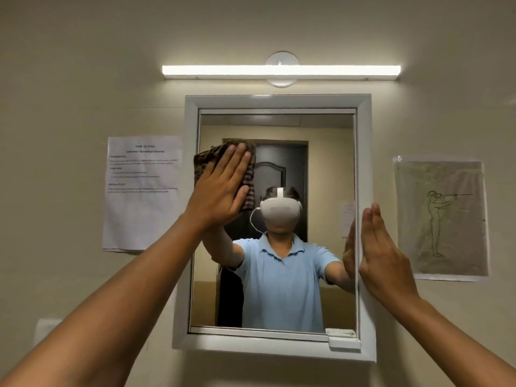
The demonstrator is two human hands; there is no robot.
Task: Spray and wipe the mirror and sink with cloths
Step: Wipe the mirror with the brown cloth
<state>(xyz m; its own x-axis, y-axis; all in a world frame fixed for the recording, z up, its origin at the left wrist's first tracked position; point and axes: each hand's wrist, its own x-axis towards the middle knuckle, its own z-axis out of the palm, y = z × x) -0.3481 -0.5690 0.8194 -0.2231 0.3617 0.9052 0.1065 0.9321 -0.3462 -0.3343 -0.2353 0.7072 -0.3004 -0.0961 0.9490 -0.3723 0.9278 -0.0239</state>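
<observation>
Mirror [279, 275] glass bare from centre to 6 o'clock, bounded by white frame [276, 101]. Light bar [280, 70] at 12, printed sheet [142, 194] at 9, drawing [441, 219] at 3. Left hand [220, 188], fingers straight and together, presses striped cloth [248, 185] flat on glass at 10 o'clock. Right hand [382, 255], fingers straight, rests on frame's right edge, holding nothing.
</observation>
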